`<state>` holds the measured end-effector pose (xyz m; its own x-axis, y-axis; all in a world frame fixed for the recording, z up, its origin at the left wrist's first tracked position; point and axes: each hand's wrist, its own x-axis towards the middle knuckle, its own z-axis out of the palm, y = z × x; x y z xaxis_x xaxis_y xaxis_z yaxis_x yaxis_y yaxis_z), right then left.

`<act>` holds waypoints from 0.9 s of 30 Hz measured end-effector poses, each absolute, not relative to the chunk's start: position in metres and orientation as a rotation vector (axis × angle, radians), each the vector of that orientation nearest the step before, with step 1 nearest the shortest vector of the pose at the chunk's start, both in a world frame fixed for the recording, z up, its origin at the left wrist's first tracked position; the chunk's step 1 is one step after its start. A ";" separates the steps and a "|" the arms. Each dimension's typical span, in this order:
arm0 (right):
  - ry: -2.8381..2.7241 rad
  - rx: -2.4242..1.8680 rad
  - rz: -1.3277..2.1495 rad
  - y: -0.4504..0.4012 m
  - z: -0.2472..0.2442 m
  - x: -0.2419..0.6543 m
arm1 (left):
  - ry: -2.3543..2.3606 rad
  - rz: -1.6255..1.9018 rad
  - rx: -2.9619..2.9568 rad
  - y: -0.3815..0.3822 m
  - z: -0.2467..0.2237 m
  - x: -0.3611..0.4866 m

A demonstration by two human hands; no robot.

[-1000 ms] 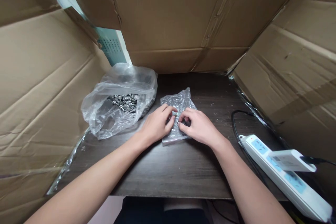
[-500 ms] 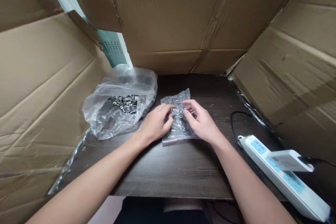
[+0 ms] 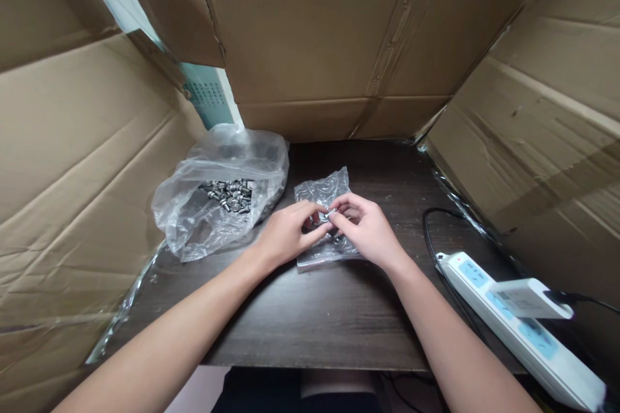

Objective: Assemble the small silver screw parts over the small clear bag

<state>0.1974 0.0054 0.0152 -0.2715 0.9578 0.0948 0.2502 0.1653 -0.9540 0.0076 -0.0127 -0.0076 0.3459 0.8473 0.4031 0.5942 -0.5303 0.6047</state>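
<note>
The 2 bare hands are working close together over a small clear bag (image 3: pixel 317 191) that is lying flat on the dark tabletop (image 3: pixel 310 319). The right hand (image 3: pixel 369 230) is pinching a small metal piece (image 3: pixel 330 212) between thumb and index finger, just above the bag. The left hand (image 3: pixel 287 231) is bending its thumb and index finger at the same piece; whether it is gripping it too, I cannot tell. More metal bits (image 3: pixel 338 238) are resting on the bag beneath the right hand. To the left, a big open plastic bag (image 3: pixel 186 206) is holding a heap of bolts (image 3: pixel 233 195). To the right, a white power strip (image 3: pixel 504 316) is lying on the tabletop, and a white charger (image 3: pixel 526 298) is sitting in it.
</note>
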 end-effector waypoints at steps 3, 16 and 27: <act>-1.682 -1.162 1.146 0.007 0.013 0.198 | 1.266 0.987 2.270 -0.013 -0.007 0.008; -1.627 -1.062 1.284 0.011 0.010 0.198 | 1.316 0.980 2.279 -0.014 -0.001 0.009; -1.632 -1.090 1.170 0.010 0.008 0.196 | 1.392 0.935 2.273 -0.013 -0.002 0.006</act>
<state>0.1959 0.0101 0.0075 -0.2784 0.9509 0.1355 0.1768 0.1894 -0.9659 0.0065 -0.0127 -0.0017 0.3128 0.8766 0.3656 0.6700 -0.4765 0.5692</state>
